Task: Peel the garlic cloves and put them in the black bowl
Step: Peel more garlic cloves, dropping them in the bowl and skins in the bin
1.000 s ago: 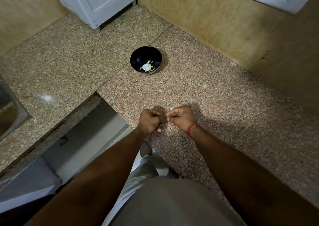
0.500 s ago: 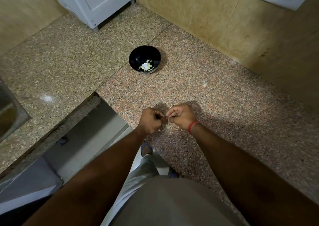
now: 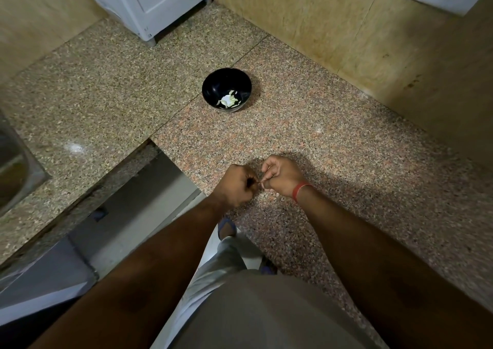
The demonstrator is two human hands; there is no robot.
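Where the two fists meet low in the centre of the frame, the left hand [image 3: 237, 186] and right hand [image 3: 280, 176] both have fingers curled, pinching something tiny between them; it is too small and hidden to make out clearly. A red band [image 3: 300, 190] circles the right wrist. Above them, mid-frame, the black bowl [image 3: 226, 89] stands on the speckled granite counter [image 3: 333, 140], holding pale garlic pieces [image 3: 229, 100]. No readable writing shows.
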